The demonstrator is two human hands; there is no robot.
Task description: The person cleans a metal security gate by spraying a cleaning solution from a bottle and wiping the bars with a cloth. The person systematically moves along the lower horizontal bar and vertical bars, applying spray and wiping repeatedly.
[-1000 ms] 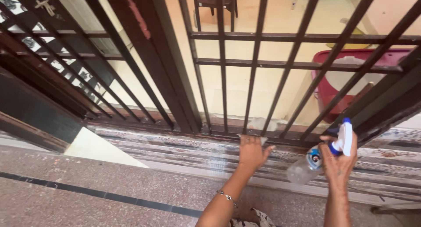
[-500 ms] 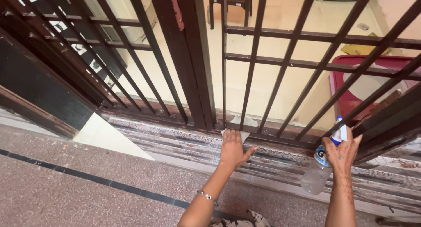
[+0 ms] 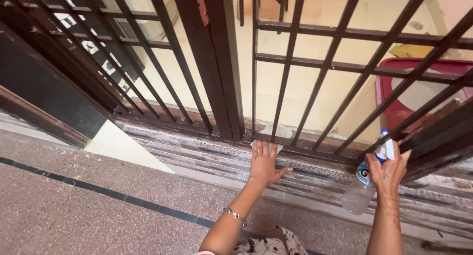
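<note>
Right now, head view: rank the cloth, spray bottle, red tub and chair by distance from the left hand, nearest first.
1. Cloth: under the left hand fingertips, at the foot of the gate bars.
2. Spray bottle: to the right, held in the right hand.
3. Red tub: beyond the bars, right.
4. Chair: far back, top of frame.

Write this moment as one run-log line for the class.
left hand: pressing cloth on gate bottom rail | right hand: holding spray bottle | beyond: red tub
</note>
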